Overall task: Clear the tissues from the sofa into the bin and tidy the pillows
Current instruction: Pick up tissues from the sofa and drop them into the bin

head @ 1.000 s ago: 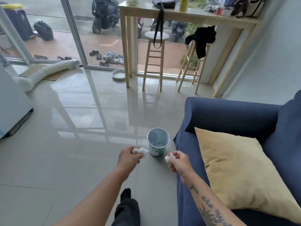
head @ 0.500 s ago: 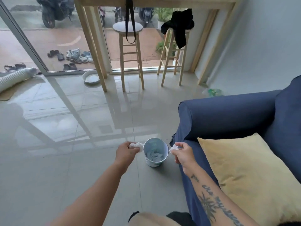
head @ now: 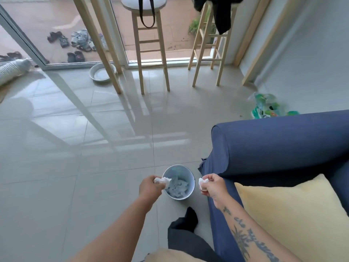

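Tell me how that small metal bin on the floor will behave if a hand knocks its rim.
The bin looks thin-walled and holds only crumpled tissues, so it is probably light. On the glossy tile floor it would likely slide, perhaps tip. The left hand holds its tissue over the rim, so contact seems possible.

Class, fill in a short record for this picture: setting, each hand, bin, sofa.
setting: tiled floor beside a blue sofa
left hand: shut on a crumpled tissue at the bin's rim
right hand: shut on another tissue, just right of the bin
bin: upright on the floor, tissues inside
sofa: yellow pillow on the seat
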